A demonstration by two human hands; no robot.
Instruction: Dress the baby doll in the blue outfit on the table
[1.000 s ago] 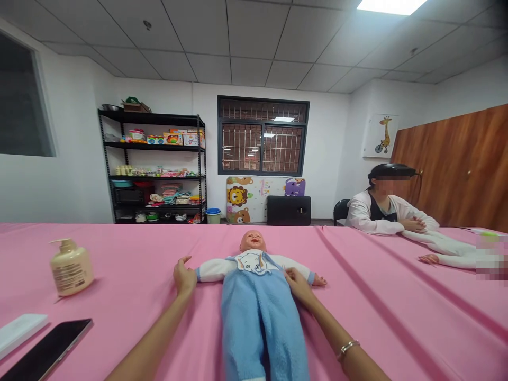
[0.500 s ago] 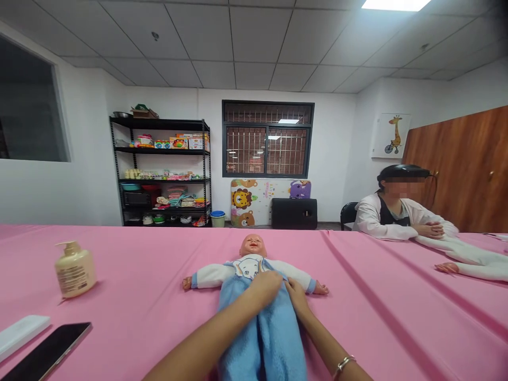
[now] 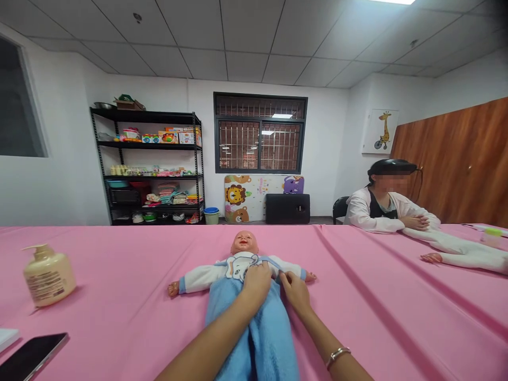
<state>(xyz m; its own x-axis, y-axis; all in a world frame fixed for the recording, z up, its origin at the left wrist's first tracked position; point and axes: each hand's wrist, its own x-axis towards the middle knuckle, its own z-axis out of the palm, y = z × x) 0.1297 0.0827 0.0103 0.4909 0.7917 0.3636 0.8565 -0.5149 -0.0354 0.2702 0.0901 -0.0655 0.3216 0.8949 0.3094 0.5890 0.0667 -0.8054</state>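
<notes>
A baby doll (image 3: 243, 244) in a white top and blue fleece overalls (image 3: 262, 338) lies on its back on the pink table cover (image 3: 119, 296), arms spread. My left hand (image 3: 257, 280) rests on the doll's chest with its fingers curled onto the cloth near the overall strap. Just beside it, my right hand (image 3: 296, 290) pinches the cloth at the doll's shoulder. A thin bracelet (image 3: 337, 355) circles my right wrist.
A cream pump bottle (image 3: 48, 276) stands at the left, a black phone (image 3: 29, 360) lies at the near left edge. Another person (image 3: 387, 206) sits at the far right with a second doll (image 3: 456, 253). A black shelf rack (image 3: 148, 166) stands against the back wall.
My left hand left the doll's outstretched arm and came onto its chest beside my right hand. The view has shifted slightly, so the bottle and phone sit further left.
</notes>
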